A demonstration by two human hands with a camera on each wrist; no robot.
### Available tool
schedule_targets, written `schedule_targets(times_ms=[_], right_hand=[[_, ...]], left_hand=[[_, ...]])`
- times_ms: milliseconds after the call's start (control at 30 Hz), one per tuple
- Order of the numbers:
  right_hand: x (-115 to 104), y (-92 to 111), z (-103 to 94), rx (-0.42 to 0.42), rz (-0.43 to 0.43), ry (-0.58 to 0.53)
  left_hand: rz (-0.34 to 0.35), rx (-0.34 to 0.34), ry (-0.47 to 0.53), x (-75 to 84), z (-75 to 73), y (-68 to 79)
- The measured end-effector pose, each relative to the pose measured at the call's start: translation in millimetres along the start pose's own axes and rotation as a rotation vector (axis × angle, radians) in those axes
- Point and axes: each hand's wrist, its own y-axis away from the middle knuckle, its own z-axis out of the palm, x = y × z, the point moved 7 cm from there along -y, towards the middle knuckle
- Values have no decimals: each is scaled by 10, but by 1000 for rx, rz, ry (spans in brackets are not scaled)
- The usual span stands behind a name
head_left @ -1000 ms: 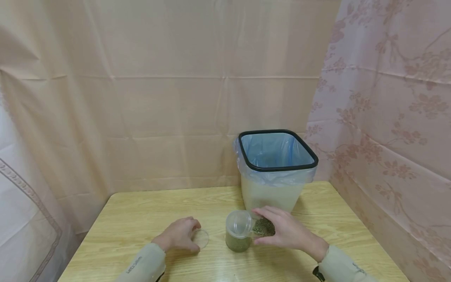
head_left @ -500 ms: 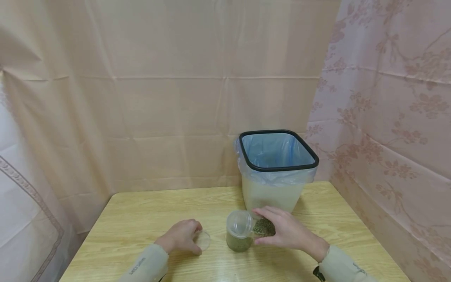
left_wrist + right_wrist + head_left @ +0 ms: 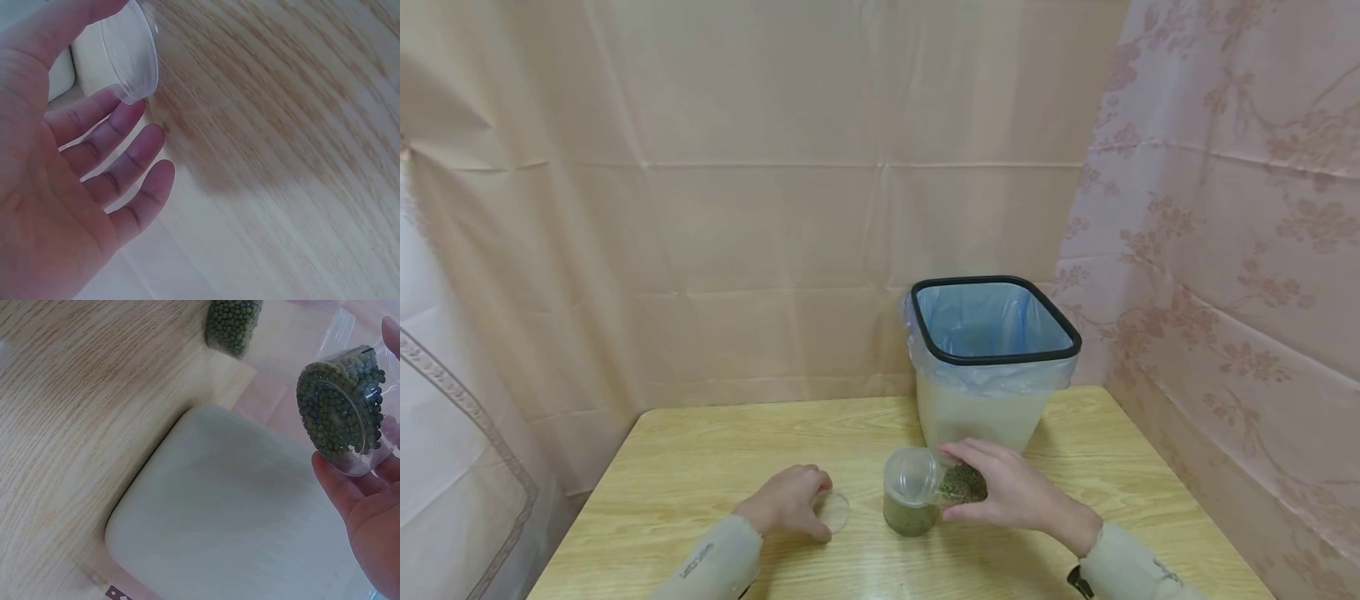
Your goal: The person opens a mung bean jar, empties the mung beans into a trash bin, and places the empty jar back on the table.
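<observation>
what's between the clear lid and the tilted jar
The upright jar stands between the clear lid and the tilted jar; only bare tabletop lies between lid and upright jar. The head view shows this.

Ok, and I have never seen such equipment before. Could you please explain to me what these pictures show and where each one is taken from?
There is no machine here: a person works with two bare hands. The wide view comes from a camera worn on the head, looking forward and down; the two close views come from cameras on the wrists.

On the wooden table stand a clear jar partly filled with small green grains, probably beans, and, behind it, a pale bin with a bluish bag and a black rim.

The left hand pinches a clear round lid. The right hand holds a second clear jar, also with green grains, tilted towards the standing one.
</observation>
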Motion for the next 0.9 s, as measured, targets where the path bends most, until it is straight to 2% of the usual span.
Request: schedule_targets(times_ms=[400,600,733,900], right_hand=[[-12,-7,-19,-21,0,-14],[-2,-26,-53,-53,8,-12],[11,-51,-119,-65,12,-8],[15,-70,-175,-122,27,-10]], left_hand=[[-28,-23,-8,15,-14,-6],[-75,-69,18,31,-45,-34],[-76,-73,15,80,-119,-50],[-35,-59,6,181,-285,-79]])
